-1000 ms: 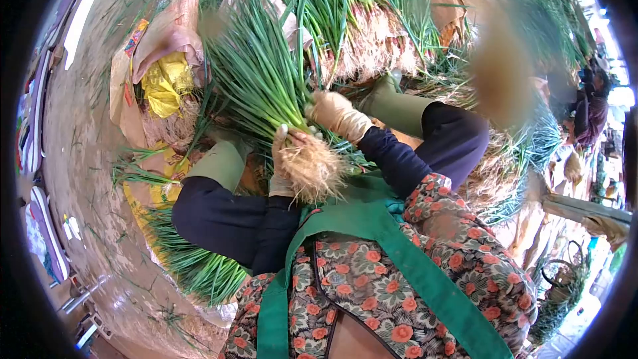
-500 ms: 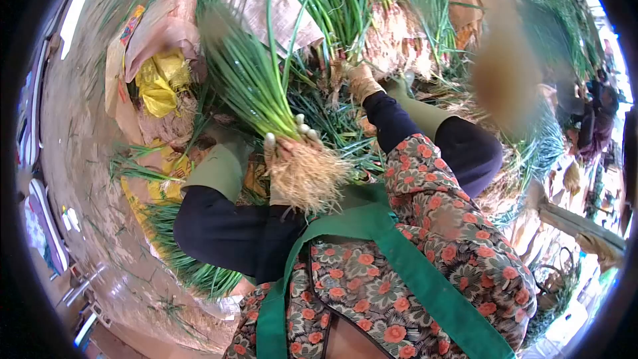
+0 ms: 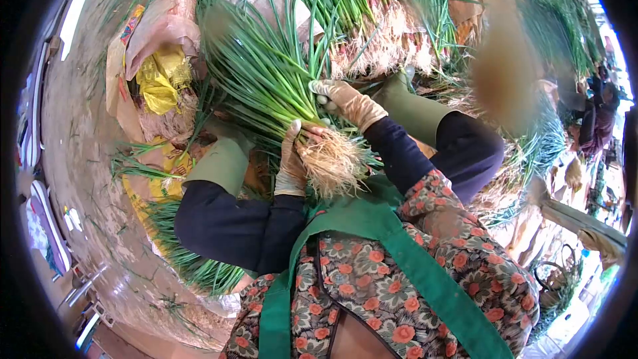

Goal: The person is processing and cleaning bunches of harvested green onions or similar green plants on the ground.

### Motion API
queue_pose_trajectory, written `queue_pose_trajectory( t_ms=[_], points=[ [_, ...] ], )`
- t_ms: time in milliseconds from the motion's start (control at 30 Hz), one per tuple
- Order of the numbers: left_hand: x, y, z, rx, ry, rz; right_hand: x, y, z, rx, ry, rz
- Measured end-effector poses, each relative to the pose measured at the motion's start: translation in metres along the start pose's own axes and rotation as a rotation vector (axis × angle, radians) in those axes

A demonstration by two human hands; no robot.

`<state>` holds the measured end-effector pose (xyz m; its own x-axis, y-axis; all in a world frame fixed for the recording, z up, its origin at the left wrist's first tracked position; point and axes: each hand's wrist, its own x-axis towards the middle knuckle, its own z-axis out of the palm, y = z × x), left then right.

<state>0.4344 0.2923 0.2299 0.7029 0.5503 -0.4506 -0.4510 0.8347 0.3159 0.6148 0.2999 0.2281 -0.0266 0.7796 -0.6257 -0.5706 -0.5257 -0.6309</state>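
Observation:
A thick bunch of green onions lies in front of my body, leaves pointing up and left, pale tangled roots toward me. My left hand, in a pale glove with whitish fingertips, is wrapped around its lower stems just above the roots. Higher up on the right side, my gloved right hand closes on the stems, its fingers partly hidden behind them. Just beyond my hands, a pile of green onions lies with its roots facing me.
Green boots flank the bunch. At the left are a sack with yellow plastic and a yellow printed sack. More green onions lie below it. Another person is at the far right, near a wooden bar.
My right hand has come back from the pile to the held bunch, which now looks fuller. My left hand has shifted slightly, and the roots have swung a little to the right.

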Motion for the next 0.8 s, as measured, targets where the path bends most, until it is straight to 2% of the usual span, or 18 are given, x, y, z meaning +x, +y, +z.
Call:
queue_pose_trajectory(
  t_ms=[33,67,133,167,200,267,300,400,467,533,567,600,700,767,800],
  points=[
    [-0.008,0.003,0.0,-0.037,-0.058,-0.028,-0.005,-0.001,0.0,0.014,0.033,0.084],
    [-0.006,0.003,-0.004,-0.131,-0.082,-0.03,0.001,0.001,0.013,0.045,0.022,-0.069],
    [-0.005,-0.002,-0.019,-0.321,-0.123,-0.041,-0.014,0.011,0.023,0.098,0.024,-0.01],
    [-0.008,-0.003,-0.014,-0.355,-0.16,-0.014,0.007,0.035,0.003,-0.419,0.055,-0.144],
    [-0.01,-0.002,-0.009,-0.369,-0.173,-0.006,0.009,0.061,-0.001,-0.982,0.269,-0.623],
    [-0.013,-0.002,-0.003,-0.356,-0.163,-0.002,0.011,0.069,-0.015,-0.922,0.329,-0.479],
    [-0.015,-0.001,-0.002,-0.348,-0.158,0.004,0.027,0.085,-0.043,-1.128,0.402,-0.498],
    [-0.017,0.001,-0.003,-0.338,-0.149,0.003,0.029,0.09,-0.077,-0.876,0.271,-0.21],
    [-0.02,0.002,-0.003,-0.339,-0.142,0.009,0.015,0.074,-0.047,-0.583,0.246,-0.325],
    [-0.021,0.002,-0.002,-0.337,-0.136,0.008,-0.02,0.02,-0.004,-0.12,0.093,-0.085],
    [-0.023,0.0,-0.003,-0.331,-0.133,0.006,-0.012,0.019,0.0,0.071,-0.026,-0.035],
    [-0.023,0.001,-0.002,-0.336,-0.133,0.005,-0.001,0.018,0.002,0.262,-0.279,0.001],
    [-0.027,0.002,-0.002,-0.334,-0.124,0.011,0.007,0.019,0.019,0.411,-0.339,-0.011],
    [-0.027,0.002,-0.002,-0.325,-0.111,0.012,-0.003,0.018,0.024,-0.014,-0.193,-0.167],
    [-0.027,0.001,-0.002,-0.317,-0.105,0.013,0.006,0.028,0.014,-0.25,-0.227,-0.397]
  ],
)
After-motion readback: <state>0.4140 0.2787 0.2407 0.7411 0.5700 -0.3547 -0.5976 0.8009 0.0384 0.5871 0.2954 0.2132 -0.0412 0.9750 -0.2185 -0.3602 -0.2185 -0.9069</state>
